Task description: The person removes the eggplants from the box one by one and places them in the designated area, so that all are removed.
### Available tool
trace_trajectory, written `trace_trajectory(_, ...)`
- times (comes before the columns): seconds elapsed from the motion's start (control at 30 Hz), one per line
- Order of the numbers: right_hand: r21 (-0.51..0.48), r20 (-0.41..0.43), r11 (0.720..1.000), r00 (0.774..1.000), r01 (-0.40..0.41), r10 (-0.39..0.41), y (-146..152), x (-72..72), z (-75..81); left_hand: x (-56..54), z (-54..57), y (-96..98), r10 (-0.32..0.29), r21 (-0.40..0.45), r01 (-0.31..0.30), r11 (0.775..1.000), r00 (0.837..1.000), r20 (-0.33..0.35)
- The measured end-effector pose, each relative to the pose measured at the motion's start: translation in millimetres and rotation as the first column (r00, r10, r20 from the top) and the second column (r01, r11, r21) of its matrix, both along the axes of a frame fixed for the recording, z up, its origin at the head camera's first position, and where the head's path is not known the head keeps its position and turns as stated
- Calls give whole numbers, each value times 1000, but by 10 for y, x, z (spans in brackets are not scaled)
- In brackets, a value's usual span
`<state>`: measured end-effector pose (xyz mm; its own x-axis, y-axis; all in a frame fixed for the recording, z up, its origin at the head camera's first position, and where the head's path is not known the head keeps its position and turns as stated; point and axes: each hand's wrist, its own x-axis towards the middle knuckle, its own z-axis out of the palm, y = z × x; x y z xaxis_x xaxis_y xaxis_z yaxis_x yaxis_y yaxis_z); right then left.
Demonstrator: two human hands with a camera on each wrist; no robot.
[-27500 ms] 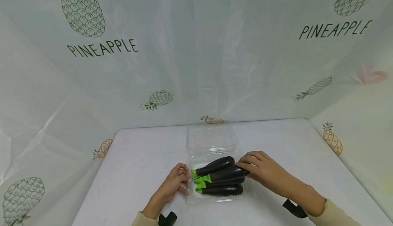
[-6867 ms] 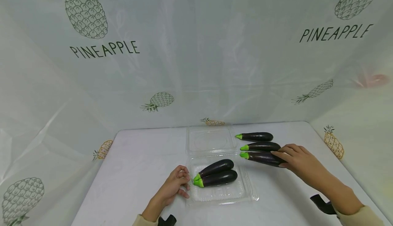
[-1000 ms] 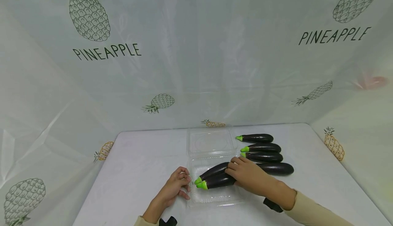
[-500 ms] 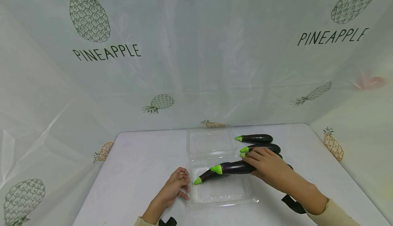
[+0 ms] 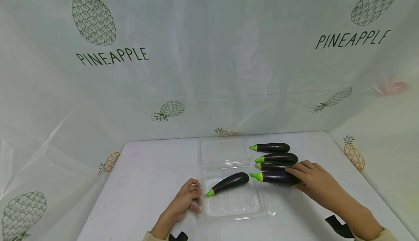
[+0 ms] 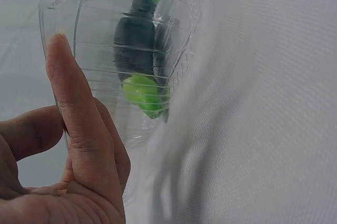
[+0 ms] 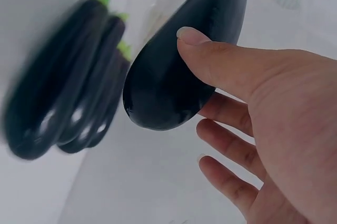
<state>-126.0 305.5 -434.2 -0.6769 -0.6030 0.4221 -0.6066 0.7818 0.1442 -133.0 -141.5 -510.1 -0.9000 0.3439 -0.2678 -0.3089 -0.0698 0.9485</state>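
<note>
My right hand pinches a glossy dark eggplant near its rounded end, thumb on one side and fingers on the other. In the right wrist view this eggplant hangs clear of the others. One eggplant lies aslant in the clear plastic clamshell box, green stem toward the left. My left hand grips the box's left rim between thumb and fingers, as the left wrist view shows of the hand. A fourth eggplant right of the box is hidden behind my right hand.
Right of the box lie a far eggplant, a second eggplant and a third eggplant, roughly parallel. The box's lid lies folded back. A white tabletop meets a pineapple-print curtain.
Earlier the eggplants lay piled in the box; most now lie to its right. In the last second my right hand lifted another out and carried it right. The left hand stayed put.
</note>
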Motion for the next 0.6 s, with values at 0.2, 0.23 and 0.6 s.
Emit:
trace_trajectory(0.2,-5,35,999,998,54,-53,176,65,-107,3,2,-1,0,2,0,1000,1000,0)
trace_trajectory(0.23,-2,42,998,997,58,-58,200,73,-128,4,4,0,1,2,-1,1000,1000,0)
trace_trajectory(0.6,1,105,995,989,101,-100,351,127,-285,0,7,8,-1,-1,1,1000,1000,3)
